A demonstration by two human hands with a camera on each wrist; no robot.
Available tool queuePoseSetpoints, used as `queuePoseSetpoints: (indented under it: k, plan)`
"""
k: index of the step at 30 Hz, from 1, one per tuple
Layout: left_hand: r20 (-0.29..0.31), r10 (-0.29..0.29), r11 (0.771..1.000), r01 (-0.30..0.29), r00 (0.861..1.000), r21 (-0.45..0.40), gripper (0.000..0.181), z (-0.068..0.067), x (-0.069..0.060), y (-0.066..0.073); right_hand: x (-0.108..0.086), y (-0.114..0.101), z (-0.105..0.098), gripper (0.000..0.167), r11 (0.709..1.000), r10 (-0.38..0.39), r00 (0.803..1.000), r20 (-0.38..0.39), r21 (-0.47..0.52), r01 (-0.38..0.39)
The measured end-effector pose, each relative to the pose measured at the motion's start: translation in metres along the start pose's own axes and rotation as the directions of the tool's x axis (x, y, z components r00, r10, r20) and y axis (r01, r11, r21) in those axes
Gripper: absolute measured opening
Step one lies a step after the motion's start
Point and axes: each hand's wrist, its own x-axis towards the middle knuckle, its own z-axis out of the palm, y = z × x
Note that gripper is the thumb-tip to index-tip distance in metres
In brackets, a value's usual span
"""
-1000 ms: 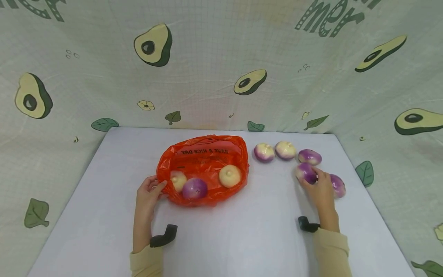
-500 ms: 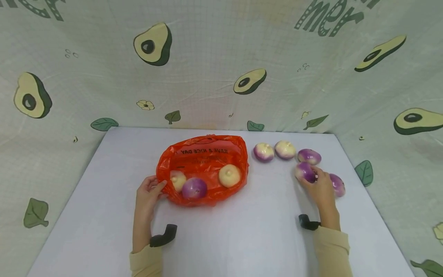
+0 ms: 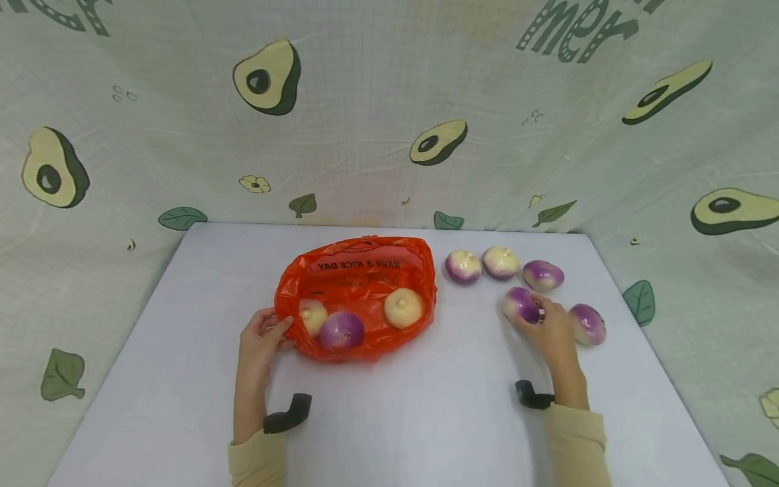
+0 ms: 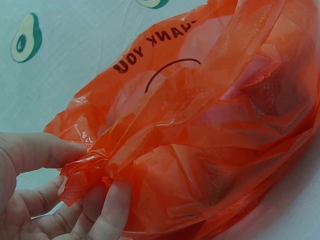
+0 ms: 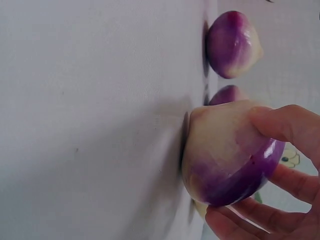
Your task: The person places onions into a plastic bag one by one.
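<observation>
A red plastic bag (image 3: pixel 365 274) printed with black lettering lies with its mouth open in the head view. Inside it are a purple turnip (image 3: pixel 342 331) and two pale ones, one pale turnip (image 3: pixel 403 308) toward the right. My left hand (image 3: pixel 262 336) pinches the gathered left edge of the bag between thumb and fingers, plain in the left wrist view. On the right, my right hand (image 3: pixel 550 328) grips a purple-and-white turnip (image 5: pixel 227 155) between thumb and fingertips. Whether that turnip touches the table is hard to tell.
Several more turnips lie on the white table (image 3: pixel 426 406): a turnip (image 3: pixel 464 266) and its neighbour (image 3: pixel 501 262) right of the bag, a purple turnip (image 3: pixel 544 275) behind my right hand, and another turnip (image 3: pixel 587 324) to its right. An avocado-print cloth (image 3: pixel 365 101) hangs behind.
My right hand has shifted left with the turnip it holds, away from the turnip at the far right. The left hand and the bag have stayed in place.
</observation>
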Motion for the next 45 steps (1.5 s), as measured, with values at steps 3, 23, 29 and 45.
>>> queuePoseSetpoints:
  k: [3,23,29,45]
  plan:
    - [0.0,-0.002,1.0,0.002,1.0,0.006,0.042,0.0,0.0,0.001,-0.003,-0.001,0.001,0.057,0.999,-0.004,1.0,0.006,0.036,0.003]
    - [-0.002,-0.015,1.0,0.015,1.0,0.026,0.044,-0.001,-0.002,0.0,-0.03,-0.022,0.013,0.062,0.998,0.041,0.994,0.096,0.044,-0.046]
    - [0.003,-0.005,1.0,0.005,1.0,0.027,0.045,-0.002,-0.002,0.001,-0.038,-0.029,0.017,0.059,0.999,0.022,0.997,0.079,0.048,-0.026]
    - [0.007,-0.011,1.0,0.011,1.0,0.025,0.045,-0.001,-0.003,0.002,-0.059,-0.047,0.036,0.054,0.99,-0.032,0.999,0.039,0.135,0.026]
